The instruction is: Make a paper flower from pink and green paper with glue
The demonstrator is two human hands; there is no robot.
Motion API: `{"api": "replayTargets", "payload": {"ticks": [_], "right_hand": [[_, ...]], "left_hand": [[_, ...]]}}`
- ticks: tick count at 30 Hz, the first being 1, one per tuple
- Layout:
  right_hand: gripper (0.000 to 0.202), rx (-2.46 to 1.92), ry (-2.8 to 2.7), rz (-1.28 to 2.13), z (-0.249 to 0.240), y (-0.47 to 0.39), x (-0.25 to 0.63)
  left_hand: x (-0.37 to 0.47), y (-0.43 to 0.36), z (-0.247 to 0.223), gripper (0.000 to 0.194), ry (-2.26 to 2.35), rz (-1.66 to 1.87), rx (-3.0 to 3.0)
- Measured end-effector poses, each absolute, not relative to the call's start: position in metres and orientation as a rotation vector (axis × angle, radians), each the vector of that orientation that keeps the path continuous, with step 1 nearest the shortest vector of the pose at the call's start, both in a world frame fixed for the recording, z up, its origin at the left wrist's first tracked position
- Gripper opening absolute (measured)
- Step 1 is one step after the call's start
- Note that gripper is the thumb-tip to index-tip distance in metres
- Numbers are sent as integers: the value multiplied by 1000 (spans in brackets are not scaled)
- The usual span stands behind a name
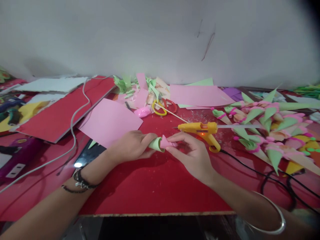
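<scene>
My left hand (136, 145) is closed around a rolled light green paper cone (156, 144), its open end facing right. Between the thumb and fingers of my right hand (192, 153) is a small pink paper piece (165, 142) with a pointed tip. The pink piece meets the mouth of the green cone; whether it sits inside cannot be made out. Just beyond my right hand lies a yellow glue gun (200, 127), its small light glowing orange and a clear glue stick in its back. A pink paper sheet (111, 121) lies beyond my left hand.
Paper flowers and cones (272, 123) are heaped at the right. Yellow-handled scissors (159, 108), a pink packet (143, 111) and paper scraps lie at the back. A white cable (73, 120) crosses the left; a purple power strip (21, 160) stands there. The red table's front edge (155, 214) is near.
</scene>
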State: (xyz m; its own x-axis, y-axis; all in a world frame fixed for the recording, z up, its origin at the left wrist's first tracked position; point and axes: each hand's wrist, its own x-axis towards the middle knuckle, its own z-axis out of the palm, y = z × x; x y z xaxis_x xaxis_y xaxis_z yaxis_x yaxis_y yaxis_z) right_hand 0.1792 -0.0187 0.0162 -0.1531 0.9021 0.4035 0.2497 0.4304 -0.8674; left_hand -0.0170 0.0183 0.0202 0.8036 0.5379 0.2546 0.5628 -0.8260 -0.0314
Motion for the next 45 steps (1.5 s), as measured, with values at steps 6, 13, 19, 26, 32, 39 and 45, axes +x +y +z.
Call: {"api": "replayTargets", "payload": {"ticks": [6,13,19,26,32,39,45], "right_hand": [[24,-978,-1801,627,17,-20,182],[15,-960,-1897,553,21,-17,183],[11,-977,-1912,565,20,-17,182],[11,-937,-2001,511,22,-19,181],[11,-876,-2033,416,21,-19,181],[15,-803,-2110,308,19,-22,183],[16,-817,-2131,343,19,-23,184]], "left_hand": [[-17,16,17,26,-924,-356,-2913],[-17,16,17,25,-925,-374,-2815],[-16,15,15,26,-969,-277,-2782],[-17,14,15,23,-1062,-159,-2860],[-15,11,17,17,-1272,-312,-3112],[-10,11,23,10,-1368,-609,-3398],[-8,8,20,8,-1428,-702,-3420]]}}
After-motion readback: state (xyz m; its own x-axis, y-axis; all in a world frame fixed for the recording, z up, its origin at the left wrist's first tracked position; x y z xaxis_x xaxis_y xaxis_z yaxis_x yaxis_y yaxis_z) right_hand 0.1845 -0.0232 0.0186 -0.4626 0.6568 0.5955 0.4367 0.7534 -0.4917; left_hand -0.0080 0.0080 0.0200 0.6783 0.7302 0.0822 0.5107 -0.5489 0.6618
